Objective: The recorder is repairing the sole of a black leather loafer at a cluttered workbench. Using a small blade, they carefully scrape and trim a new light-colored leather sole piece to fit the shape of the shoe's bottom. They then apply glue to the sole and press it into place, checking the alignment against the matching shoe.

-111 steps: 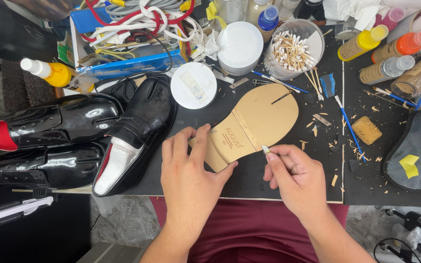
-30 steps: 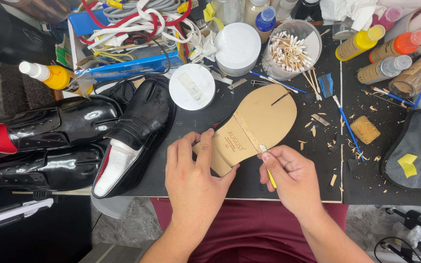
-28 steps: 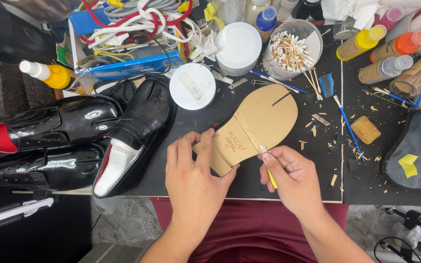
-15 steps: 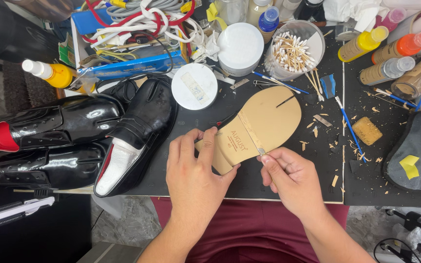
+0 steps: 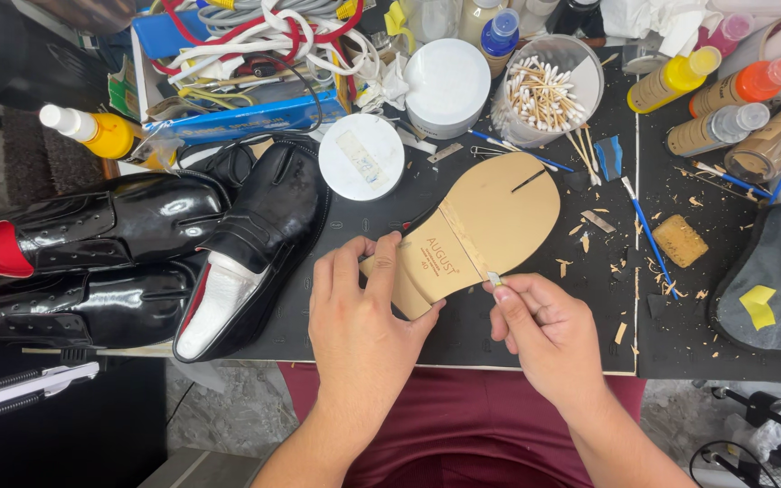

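Observation:
A tan leather shoe sole [image 5: 485, 226] lies on the black cutting mat [image 5: 517, 334], toe pointing up and right. My left hand [image 5: 363, 316] presses down on the sole's heel end with fingers spread over it. My right hand [image 5: 540, 330] pinches a small blade-like tool [image 5: 494, 279], its tip touching the sole's lower edge near the waist. A narrow strip runs across the sole where heel and forepart meet.
Black glossy shoes [image 5: 255, 244] with red linings lie at the left. Two white round lids [image 5: 361, 155], a tub of cotton swabs [image 5: 549, 90], several glue bottles [image 5: 675, 79], brushes, a yellow sponge [image 5: 679, 239], a grey cloth [image 5: 770, 280] and leather shavings crowd the mat's far and right side.
My right hand has shifted slightly up along the sole's edge, the yellow tool handle now hidden in my fingers. My left hand stays on the heel end.

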